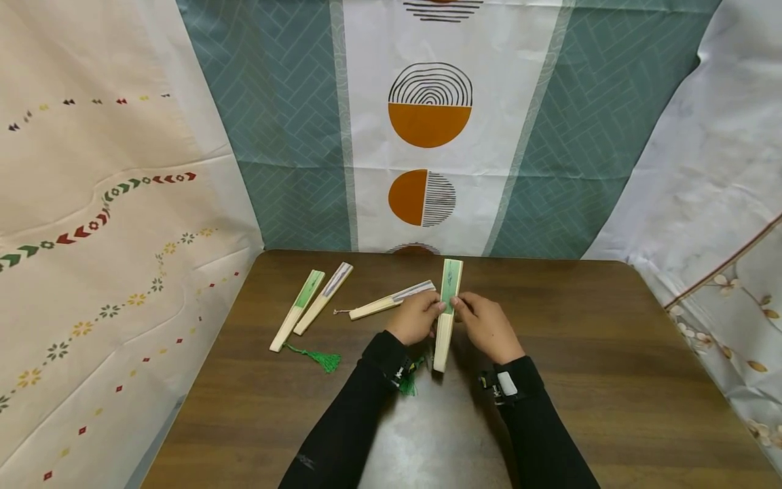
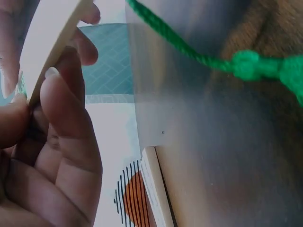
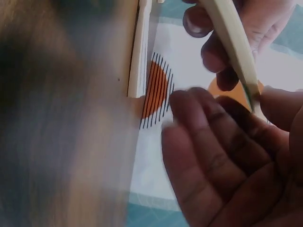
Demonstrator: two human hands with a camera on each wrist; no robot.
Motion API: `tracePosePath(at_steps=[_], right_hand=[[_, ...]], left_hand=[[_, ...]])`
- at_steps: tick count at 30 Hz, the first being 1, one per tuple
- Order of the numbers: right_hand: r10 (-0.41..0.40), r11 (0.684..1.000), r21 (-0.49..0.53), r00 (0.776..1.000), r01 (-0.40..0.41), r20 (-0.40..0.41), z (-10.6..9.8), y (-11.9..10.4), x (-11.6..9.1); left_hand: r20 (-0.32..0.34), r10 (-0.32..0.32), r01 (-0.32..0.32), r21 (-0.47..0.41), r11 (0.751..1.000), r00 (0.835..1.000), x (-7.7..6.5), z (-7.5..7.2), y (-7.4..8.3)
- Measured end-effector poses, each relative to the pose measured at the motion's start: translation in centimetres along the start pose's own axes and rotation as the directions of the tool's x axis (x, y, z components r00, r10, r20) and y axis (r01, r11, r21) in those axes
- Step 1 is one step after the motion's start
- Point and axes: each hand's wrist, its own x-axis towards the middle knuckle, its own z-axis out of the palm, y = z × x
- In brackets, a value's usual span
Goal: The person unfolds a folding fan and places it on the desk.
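Observation:
A folded hand fan [image 1: 452, 275] with a green-patterned upper part stands tilted up between my two hands above the table. My left hand [image 1: 415, 318] pinches its left edge between thumb and fingers. At the opposite edge, my right hand [image 1: 489, 326] grips the fan with thumb and fingers; the right wrist view shows several right fingers [image 3: 208, 156] spread loosely below it. A green tassel [image 2: 270, 68] hangs by its cord in the left wrist view, partly hidden behind the left wrist in the head view. Just left of my left hand lies another folded fan [image 1: 381, 305] with a greyish part.
Two more folded fans lie side by side on the table's left: a green one [image 1: 301, 307] with a green tassel [image 1: 328, 360], and a greyish one [image 1: 325, 297]. The brown wooden table [image 1: 611, 380] ends against a patterned curtain [image 1: 293, 136] at the back.

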Motion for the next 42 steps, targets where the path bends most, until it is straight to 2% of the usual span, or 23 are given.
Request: tracePosePath(at_steps=[5,9,16,23,31,38,42], right_hand=[[-0.009,1.000,-0.028,0.999,0.010,0.041,0.3,-0.2,0.1],[-0.006,0.998,-0.058,0.999,0.007,0.034,0.6,-0.4,0.2],[0.057,0.998,0.039,0.998,-0.058,0.025,1.0,-0.7,0.2],[0.082,0.994,0.068,0.997,-0.081,-0.012,1.1,-0.9,0.2],[0.096,0.992,0.084,0.994,-0.092,-0.052,0.9,-0.9,0.2],[0.121,0.989,0.096,0.990,-0.113,-0.079,0.9,-0.9,0.2],[0.121,0.988,0.103,0.989,-0.112,-0.084,0.9,-0.9,0.2]], left_hand=[[0.019,-0.041,0.042,-0.039,0.998,0.999,0.1,0.1,-0.2],[0.016,-0.074,0.075,-0.074,0.994,0.997,0.2,0.3,-0.3],[-0.004,-0.098,0.096,-0.169,0.981,0.995,0.0,0.2,-0.2],[-0.010,-0.104,0.100,-0.214,0.972,0.995,0.0,-0.1,-0.3],[-0.011,-0.116,0.107,-0.308,0.945,0.993,0.1,-0.2,-0.4],[-0.037,-0.144,0.118,-0.389,0.914,0.989,0.3,-0.2,-0.4],[-0.050,-0.148,0.117,-0.393,0.912,0.988,0.3,-0.2,-0.3]])
